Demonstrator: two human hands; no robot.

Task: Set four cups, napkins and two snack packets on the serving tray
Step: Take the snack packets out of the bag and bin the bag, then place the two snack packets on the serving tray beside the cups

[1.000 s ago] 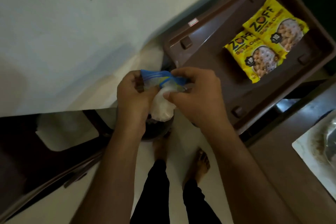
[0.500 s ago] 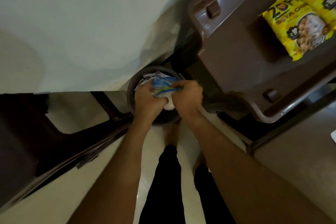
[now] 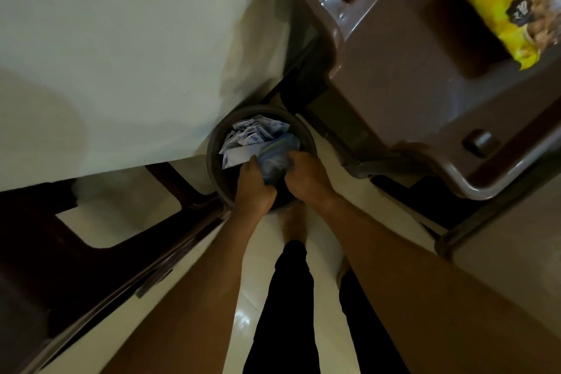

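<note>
Both hands reach down into a round dark bin on the floor. My left hand and my right hand press a crumpled blue plastic wrapper between them, inside the bin's mouth. Crumpled white and blue papers lie in the bin behind the wrapper. At the upper right, the brown serving tray holds a yellow snack packet, cut off by the frame edge. No cups or napkins are visible.
A white tabletop fills the upper left, its edge overhanging the bin. A dark chair frame stands at the left. My legs in black trousers and bare feet are on the pale tiled floor.
Both hands have lowered with the blue wrapper from beside the tray down into the bin. The view tilted down, so the tray and packets slid to the upper right.
</note>
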